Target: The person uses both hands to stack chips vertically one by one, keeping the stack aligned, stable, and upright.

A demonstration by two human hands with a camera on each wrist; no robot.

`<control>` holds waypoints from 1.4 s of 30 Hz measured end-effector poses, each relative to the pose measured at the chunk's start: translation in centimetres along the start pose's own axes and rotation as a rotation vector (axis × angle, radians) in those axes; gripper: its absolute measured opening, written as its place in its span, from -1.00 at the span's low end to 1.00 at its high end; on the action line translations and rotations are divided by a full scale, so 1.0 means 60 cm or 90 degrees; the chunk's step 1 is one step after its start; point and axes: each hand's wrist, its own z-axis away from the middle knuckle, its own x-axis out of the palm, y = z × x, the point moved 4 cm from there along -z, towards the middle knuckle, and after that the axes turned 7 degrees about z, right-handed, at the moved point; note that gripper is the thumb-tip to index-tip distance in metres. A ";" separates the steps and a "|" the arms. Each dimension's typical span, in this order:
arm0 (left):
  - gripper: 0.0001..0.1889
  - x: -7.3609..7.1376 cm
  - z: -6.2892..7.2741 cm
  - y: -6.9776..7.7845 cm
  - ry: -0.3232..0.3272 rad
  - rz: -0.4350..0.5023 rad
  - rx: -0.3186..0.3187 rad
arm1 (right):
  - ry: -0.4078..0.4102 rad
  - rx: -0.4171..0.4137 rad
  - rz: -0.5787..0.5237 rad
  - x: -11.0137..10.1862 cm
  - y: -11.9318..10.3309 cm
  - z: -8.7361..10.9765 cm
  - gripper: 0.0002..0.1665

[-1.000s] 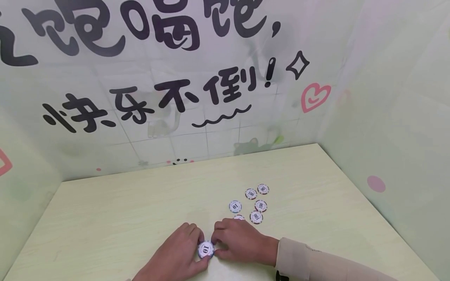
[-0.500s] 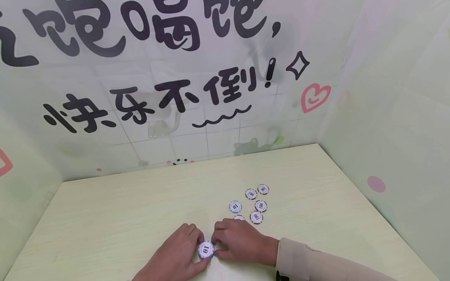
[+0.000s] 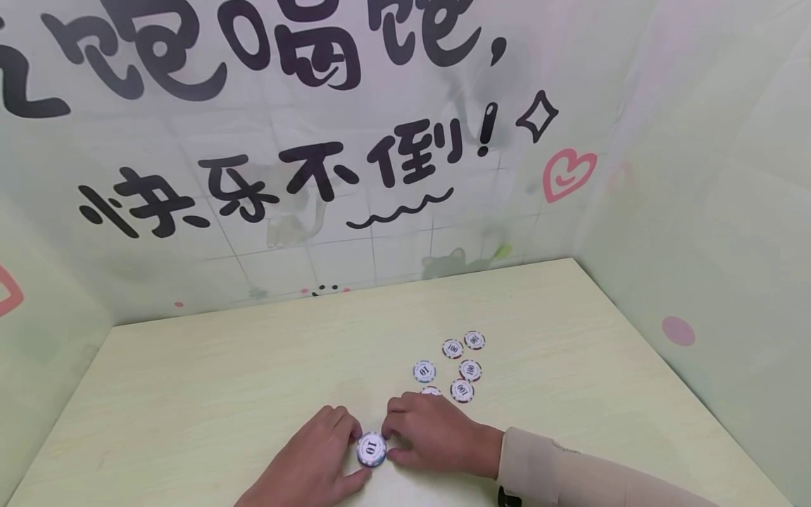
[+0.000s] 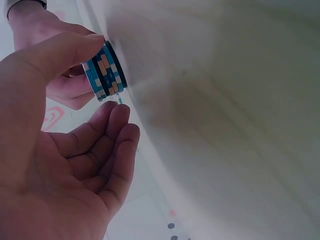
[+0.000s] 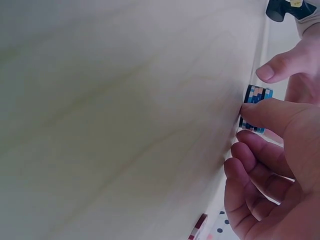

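A short stack of blue-and-white poker chips (image 3: 371, 449), its top chip marked 10, stands on the table near the front. In the left wrist view the stack (image 4: 106, 72) shows layered blue, white and peach edges. My left hand (image 3: 313, 458) is spread around its left side, and the right wrist view shows a gap between that thumb (image 5: 266, 73) and the chips. My right hand (image 3: 437, 433) pinches the stack from the right, its thumb (image 5: 255, 112) against the edge. Beyond the right hand lie a loose 10 chip (image 3: 424, 371) and a partly hidden chip (image 3: 431, 390).
Several loose chips marked 100, among them one chip (image 3: 453, 348) farther back, lie on the pale wooden table (image 3: 222, 380). A printed cloth wall (image 3: 405, 239) rises behind the table, with side walls at left and right.
My left thumb and fingers have come slightly away from the stack, toward the left. The right hand and the loose chips stay where they were.
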 end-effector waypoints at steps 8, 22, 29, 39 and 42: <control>-0.59 0.003 -0.001 -0.004 -0.026 -0.001 -0.028 | -0.012 0.007 0.004 -0.009 0.008 0.012 -0.79; -0.62 0.003 0.000 -0.004 -0.024 0.002 -0.039 | 0.027 0.080 -0.012 -0.022 0.055 0.062 -0.86; -0.64 0.004 0.002 -0.004 -0.011 -0.001 -0.023 | 0.068 0.124 -0.029 -0.030 0.084 0.086 -0.84; -0.66 0.004 0.002 -0.003 -0.007 -0.007 -0.016 | 0.064 0.194 -0.035 -0.036 0.128 0.113 -0.83; -0.66 0.004 0.002 -0.003 -0.011 -0.001 -0.023 | 0.060 0.205 -0.027 -0.036 0.138 0.116 -0.80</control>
